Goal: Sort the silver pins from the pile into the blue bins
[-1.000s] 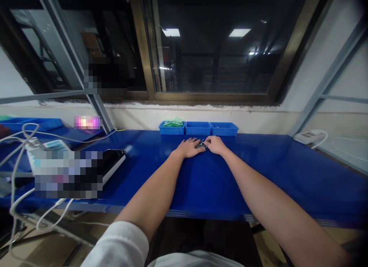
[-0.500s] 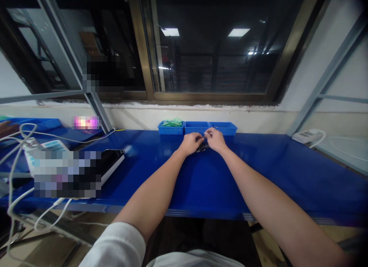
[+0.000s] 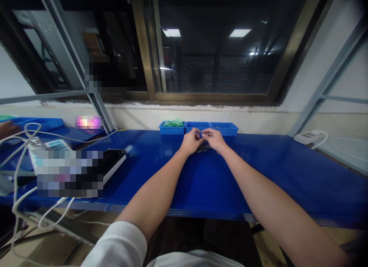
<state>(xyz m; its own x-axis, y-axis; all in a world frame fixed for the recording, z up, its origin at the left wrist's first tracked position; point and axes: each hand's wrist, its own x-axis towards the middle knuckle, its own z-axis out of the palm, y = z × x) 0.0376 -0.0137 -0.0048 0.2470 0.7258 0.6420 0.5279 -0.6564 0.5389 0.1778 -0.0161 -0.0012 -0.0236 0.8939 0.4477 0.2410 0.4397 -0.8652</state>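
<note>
My left hand (image 3: pixel 190 141) is closed, thumb and fingers curled toward my right hand (image 3: pixel 213 139), which is closed in a pinch. Their fingertips meet just above a small pile of dark and shiny slender pieces (image 3: pixel 203 148) on the blue table. Whatever the fingers hold is too small to make out. Right behind the hands stand three joined blue bins: the left bin (image 3: pixel 163 131) has green plastic packets (image 3: pixel 174 122) in it, the middle bin (image 3: pixel 198 124) is partly hidden by my hands, and a small item shows in the right bin (image 3: pixel 230 129).
A phone-like device (image 3: pixel 114 159) and white cables (image 3: pixel 17 182) lie at the left. A white power strip (image 3: pixel 309 136) sits far right. Grey metal posts (image 3: pixel 99 109) flank the blue table (image 3: pixel 273 163). Another person's hand (image 3: pixel 8 129) shows at the left edge.
My left hand, flat beside the pile a second ago, has lifted and curled its fingers. My right hand has moved up to meet it. Another person's hand has appeared at far left.
</note>
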